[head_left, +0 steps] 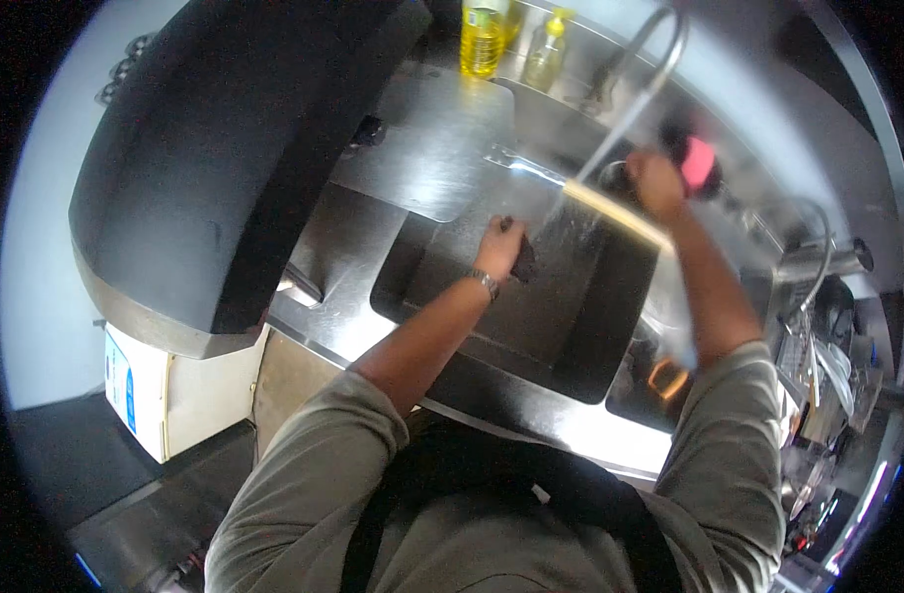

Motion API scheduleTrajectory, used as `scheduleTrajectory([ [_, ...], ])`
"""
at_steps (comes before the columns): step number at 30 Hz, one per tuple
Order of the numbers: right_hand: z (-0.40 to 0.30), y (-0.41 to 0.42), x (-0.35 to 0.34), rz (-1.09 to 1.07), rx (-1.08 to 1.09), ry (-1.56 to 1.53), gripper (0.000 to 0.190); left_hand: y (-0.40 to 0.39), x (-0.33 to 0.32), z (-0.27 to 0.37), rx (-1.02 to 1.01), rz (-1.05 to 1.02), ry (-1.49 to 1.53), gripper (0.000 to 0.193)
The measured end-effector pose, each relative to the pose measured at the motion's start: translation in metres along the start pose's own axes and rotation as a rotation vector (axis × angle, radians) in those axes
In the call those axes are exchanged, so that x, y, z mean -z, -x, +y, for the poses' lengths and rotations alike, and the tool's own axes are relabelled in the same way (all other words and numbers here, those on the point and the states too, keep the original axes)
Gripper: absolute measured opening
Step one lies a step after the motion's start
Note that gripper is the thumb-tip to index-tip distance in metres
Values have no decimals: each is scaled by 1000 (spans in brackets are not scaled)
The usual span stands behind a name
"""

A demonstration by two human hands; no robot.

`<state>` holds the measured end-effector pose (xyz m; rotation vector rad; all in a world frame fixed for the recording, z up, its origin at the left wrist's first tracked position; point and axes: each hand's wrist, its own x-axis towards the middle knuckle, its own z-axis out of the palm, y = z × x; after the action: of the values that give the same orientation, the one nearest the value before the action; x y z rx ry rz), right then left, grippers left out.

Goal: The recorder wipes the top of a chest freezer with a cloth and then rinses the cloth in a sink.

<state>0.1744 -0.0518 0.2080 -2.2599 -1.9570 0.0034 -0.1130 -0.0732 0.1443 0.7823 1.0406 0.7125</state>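
Observation:
My left hand (501, 246) is over the stainless steel sink basin (526, 311), its fingers closed around a small dark item (524, 263), perhaps a scourer or cloth. A metal bracelet circles that wrist. My right hand (656, 181) is blurred at the sink's back right, close to a pink item (697, 163); whether it grips anything is unclear. Between the hands lies a long tool with a shiny metal end and a pale yellow handle (619, 215), slanting across the basin. Water seems to run from the curved faucet (670, 55) into the basin.
A metal sheet (430, 141) covers the basin's far left. Behind stand a bottle of yellow liquid (482, 44) and a pump bottle (545, 55). A large dark hood-shaped machine (222, 148) rises at left. An orange-handled item (668, 379) sits right, near utensils (822, 370).

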Motion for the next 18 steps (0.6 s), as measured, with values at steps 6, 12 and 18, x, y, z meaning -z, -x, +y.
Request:
scheduleTrajectory([
  [6,8,-123,-22,259,557,-53,44,19,35,-24,9,86,-37,26],
  [12,40,-159,-55,71,315,-818,26,25,53,-27,-87,-147,-152,33],
  [18,48,-135,-63,369,27,-974,28,38,37,-29,-274,-101,-422,35],
])
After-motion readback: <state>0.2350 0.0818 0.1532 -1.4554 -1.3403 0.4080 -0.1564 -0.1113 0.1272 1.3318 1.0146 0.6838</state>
